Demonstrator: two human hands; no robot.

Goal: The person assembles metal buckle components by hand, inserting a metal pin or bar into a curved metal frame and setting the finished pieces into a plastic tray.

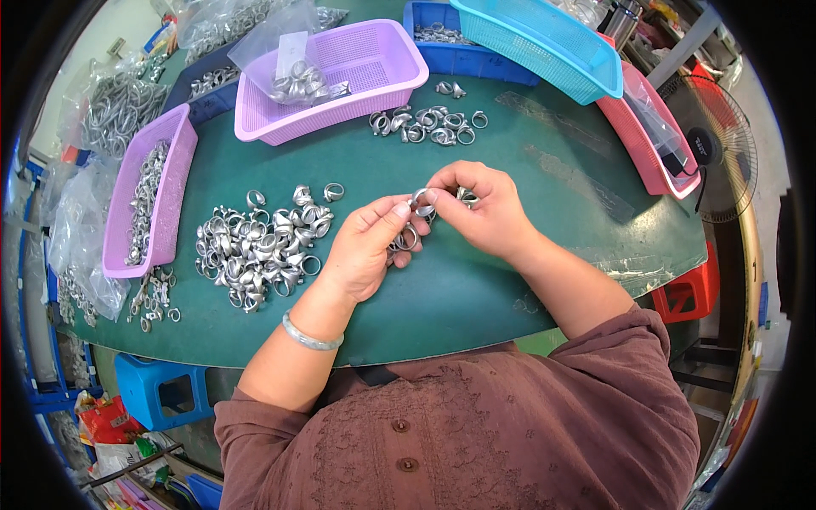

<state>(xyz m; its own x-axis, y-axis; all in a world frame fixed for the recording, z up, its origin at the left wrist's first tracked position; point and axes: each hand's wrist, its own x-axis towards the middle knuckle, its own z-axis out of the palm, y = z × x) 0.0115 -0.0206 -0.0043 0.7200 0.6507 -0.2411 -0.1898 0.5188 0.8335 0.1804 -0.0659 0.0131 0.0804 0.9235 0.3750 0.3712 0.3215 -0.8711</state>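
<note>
Over the middle of the green table, my two hands meet at a silver metal ring (422, 202). My right hand (484, 204) pinches it between thumb and forefinger, and another ring shows by its curled fingers. My left hand (370, 242) is closed too: its thumb and forefinger touch the same ring, while a few more rings (405, 239) sit in its fingers. To the left lies a large heap of silver rings (259, 246). Beyond my hands a smaller group of rings (438, 126) is spread on the table.
A purple basket (374, 64) holds a plastic bag of rings (299, 81). Another purple basket (180, 161) with rings stands at left. Farther back are a blue bin (501, 64) and a turquoise basket (552, 51); a pink basket (650, 161) borders the right edge, near a fan (722, 161).
</note>
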